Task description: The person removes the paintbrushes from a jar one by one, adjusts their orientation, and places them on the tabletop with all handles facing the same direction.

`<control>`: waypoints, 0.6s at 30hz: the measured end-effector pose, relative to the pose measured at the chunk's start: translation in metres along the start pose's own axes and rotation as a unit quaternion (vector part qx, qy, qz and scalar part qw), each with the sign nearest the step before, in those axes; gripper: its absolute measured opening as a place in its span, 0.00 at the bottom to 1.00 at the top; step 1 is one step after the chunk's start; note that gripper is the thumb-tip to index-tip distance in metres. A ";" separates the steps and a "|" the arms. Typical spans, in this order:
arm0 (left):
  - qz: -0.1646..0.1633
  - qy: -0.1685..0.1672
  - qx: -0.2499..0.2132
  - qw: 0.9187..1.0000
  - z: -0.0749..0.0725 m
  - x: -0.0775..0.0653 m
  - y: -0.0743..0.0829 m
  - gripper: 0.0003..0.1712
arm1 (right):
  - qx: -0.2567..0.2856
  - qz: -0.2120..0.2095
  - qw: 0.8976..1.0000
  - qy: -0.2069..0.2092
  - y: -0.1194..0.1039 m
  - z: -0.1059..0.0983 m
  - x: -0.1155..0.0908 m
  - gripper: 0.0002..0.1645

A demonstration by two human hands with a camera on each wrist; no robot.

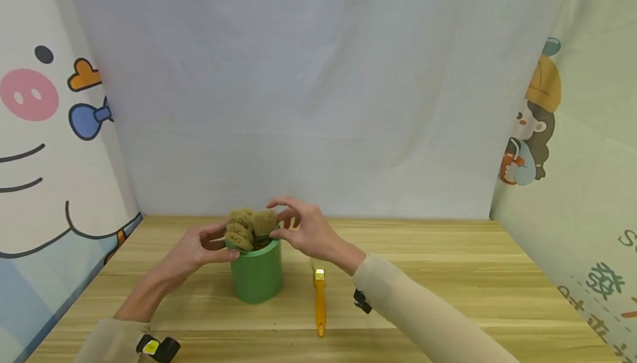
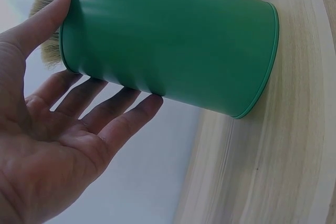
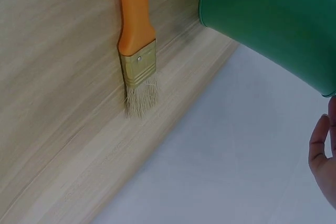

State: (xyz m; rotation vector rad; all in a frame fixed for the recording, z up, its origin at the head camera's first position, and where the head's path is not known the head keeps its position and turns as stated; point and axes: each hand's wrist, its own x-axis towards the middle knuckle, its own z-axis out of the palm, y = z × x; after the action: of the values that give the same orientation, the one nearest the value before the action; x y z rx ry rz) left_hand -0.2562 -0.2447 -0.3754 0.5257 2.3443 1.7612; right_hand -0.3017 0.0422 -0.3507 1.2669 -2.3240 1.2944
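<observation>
A green cylindrical pot (image 1: 257,274) stands upright on the table, with several tan brush heads (image 1: 240,230) sticking out bristles up. The lower parts of those brushes are hidden inside. My left hand (image 1: 191,255) holds the pot by its top left, thumb at the rim and fingers against the far side, as the left wrist view (image 2: 58,129) shows. At the rim's right side is my right hand (image 1: 311,233), its thumb close to the rim and index finger raised. Nothing shows between its fingers. A paintbrush with an orange handle (image 1: 320,302) lies right of the pot.
The wood-grain table (image 1: 423,296) runs back to a pale hanging cloth (image 1: 318,103). Printed cartoon cloths flank it on the left (image 1: 30,197) and right (image 1: 572,213). Both wrists wear small black cameras.
</observation>
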 end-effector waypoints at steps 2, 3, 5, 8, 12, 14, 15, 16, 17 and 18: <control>0.000 0.000 0.000 1.000 0.000 0.000 0.000 0.53 | 0.007 0.003 1.000 0.000 0.001 0.000 0.000 0.30; 0.001 0.000 0.000 1.000 0.000 0.001 0.000 0.53 | 0.010 0.005 1.000 0.000 0.001 0.000 0.000 0.30; 0.001 0.000 0.000 1.000 0.000 0.001 0.000 0.53 | 0.013 0.005 1.000 0.001 0.001 0.001 0.000 0.31; 0.000 -0.001 -0.002 1.000 0.000 0.001 -0.001 0.52 | 0.012 0.002 1.000 0.001 0.001 0.002 0.001 0.31; 0.000 -0.004 -0.004 1.000 0.000 0.001 -0.001 0.52 | 0.003 -0.006 1.000 0.004 0.000 0.003 0.001 0.30; 0.000 -0.003 -0.004 1.000 0.000 0.001 -0.001 0.52 | -0.001 -0.011 1.000 0.007 0.000 0.003 0.001 0.29; -0.001 -0.002 -0.004 1.000 0.000 0.001 -0.001 0.52 | -0.004 -0.014 1.000 0.008 0.000 0.003 0.001 0.29; -0.001 -0.002 -0.004 1.000 0.000 0.001 -0.001 0.52 | -0.006 -0.017 1.000 0.009 0.000 0.003 0.001 0.29; -0.003 -0.001 -0.003 1.000 0.000 0.000 -0.001 0.52 | -0.006 -0.020 1.000 0.010 0.000 0.003 0.001 0.29; -0.004 -0.001 -0.002 1.000 0.000 0.001 0.000 0.53 | -0.007 -0.024 1.000 0.010 0.000 0.003 0.001 0.28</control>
State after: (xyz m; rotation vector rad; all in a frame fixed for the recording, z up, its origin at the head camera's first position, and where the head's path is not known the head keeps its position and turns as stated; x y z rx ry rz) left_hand -0.2569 -0.2451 -0.3756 0.5164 2.3375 1.7602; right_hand -0.3019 0.0388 -0.3520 1.2898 -2.2713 1.2676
